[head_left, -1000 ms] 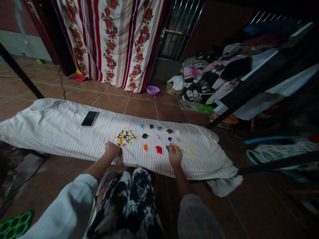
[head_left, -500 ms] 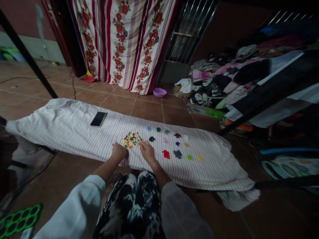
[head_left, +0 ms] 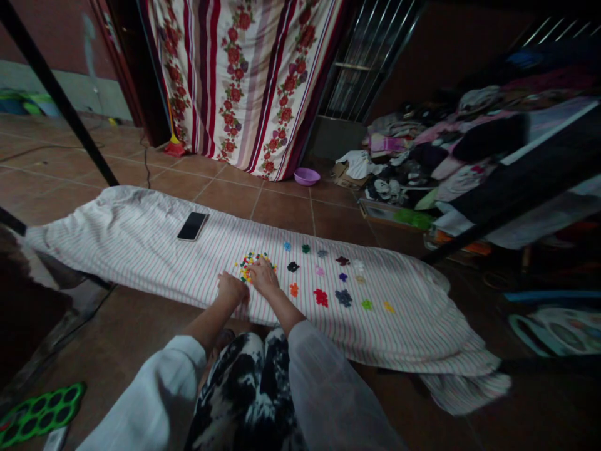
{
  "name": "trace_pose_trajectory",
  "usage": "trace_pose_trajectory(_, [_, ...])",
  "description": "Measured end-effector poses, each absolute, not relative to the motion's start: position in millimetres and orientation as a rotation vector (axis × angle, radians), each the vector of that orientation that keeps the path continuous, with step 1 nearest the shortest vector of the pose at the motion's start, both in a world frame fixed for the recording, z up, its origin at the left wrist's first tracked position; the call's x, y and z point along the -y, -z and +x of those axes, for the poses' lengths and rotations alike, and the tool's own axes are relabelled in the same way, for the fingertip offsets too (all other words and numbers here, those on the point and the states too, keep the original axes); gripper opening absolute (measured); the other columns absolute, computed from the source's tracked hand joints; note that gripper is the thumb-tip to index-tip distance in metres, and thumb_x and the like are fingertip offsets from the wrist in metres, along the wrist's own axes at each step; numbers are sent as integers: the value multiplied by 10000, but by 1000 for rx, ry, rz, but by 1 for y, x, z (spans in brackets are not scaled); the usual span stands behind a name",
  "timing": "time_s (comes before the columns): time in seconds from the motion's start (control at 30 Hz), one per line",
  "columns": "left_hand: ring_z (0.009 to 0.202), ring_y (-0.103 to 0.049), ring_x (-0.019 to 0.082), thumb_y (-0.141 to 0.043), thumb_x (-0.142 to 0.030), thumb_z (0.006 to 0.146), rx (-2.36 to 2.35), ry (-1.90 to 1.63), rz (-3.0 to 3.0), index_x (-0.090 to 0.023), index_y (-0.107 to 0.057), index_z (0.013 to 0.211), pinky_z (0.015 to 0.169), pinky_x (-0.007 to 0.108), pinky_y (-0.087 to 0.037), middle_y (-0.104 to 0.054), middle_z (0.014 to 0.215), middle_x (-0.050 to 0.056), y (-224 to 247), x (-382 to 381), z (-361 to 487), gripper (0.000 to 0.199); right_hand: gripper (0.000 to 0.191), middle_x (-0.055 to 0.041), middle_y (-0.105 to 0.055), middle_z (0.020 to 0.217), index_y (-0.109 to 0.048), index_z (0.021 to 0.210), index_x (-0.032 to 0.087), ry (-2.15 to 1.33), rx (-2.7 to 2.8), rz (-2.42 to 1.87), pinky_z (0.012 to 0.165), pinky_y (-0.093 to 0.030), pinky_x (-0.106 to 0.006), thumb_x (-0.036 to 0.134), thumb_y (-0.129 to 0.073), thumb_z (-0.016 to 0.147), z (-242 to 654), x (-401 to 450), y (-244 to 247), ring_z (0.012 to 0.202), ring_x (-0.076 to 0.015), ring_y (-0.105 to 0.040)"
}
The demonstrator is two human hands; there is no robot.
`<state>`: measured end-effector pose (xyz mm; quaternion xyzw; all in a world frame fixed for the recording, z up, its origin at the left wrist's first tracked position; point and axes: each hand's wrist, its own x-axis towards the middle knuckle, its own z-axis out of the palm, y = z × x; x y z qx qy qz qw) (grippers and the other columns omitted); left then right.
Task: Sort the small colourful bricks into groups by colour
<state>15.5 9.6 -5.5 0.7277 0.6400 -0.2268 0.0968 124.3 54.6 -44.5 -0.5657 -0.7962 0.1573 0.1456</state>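
Note:
A striped cloth point(head_left: 154, 250) bears a mixed pile of small colourful pieces point(head_left: 245, 257). My right hand point(head_left: 263, 275) reaches over the pile, its fingertips down among the pieces; whether it pinches one is too small to tell. My left hand point(head_left: 231, 289) rests at the pile's near left edge, its fingers partly hidden. To the right lie small single-colour heaps, among them orange point(head_left: 293, 289), red point(head_left: 321, 297), dark grey point(head_left: 344, 298), lime green point(head_left: 367, 305), yellow point(head_left: 389, 307) and black point(head_left: 293, 267).
A phone point(head_left: 193, 226) lies on the cloth at the left. Beyond are a floral curtain point(head_left: 253, 81), a purple basin point(head_left: 307, 176) and heaped clothes point(head_left: 422, 150). A green tray with round holes point(head_left: 44, 413) is at the lower left.
My right hand has moved left over the mixed pile, and the orange heap it covered now shows. The view has shifted slightly. My left hand stays beside the pile.

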Motion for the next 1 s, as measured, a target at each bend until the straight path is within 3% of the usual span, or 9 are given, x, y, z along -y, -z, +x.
trace_pose_trajectory(0.5, [1048, -581, 335, -418, -280, 886, -1908, 681, 2176, -115, -693, 1065, 899, 481, -345, -685, 1074, 216, 6, -9, 16, 368, 242, -93, -600, 1084, -711, 1008, 203, -416, 2428, -1776, 878, -387, -268, 199, -499, 890, 108, -75, 27, 1054, -179, -511])
trace_pose_trajectory(0.7, [1032, -583, 345, -427, -323, 883, -1898, 661, 2177, -100, -690, 1069, 879, 488, -348, -678, 1070, 240, 7, -10, 15, 392, 193, -93, -620, 1023, -720, 954, 218, -398, 2428, -1708, 873, -399, -307, 187, -568, 840, 108, -81, 36, 1008, -197, -538])
trace_pose_trajectory(1.0, [1080, -561, 355, -456, -376, 867, -1910, 641, 2163, -131, -703, 1046, 883, 491, -362, -665, 1124, 225, 9, -10, 15, 392, 189, -54, -621, 938, -670, 901, 210, -372, 2244, -1590, 859, -400, -262, 238, -484, 880, 120, -73, 42, 941, -163, -530])
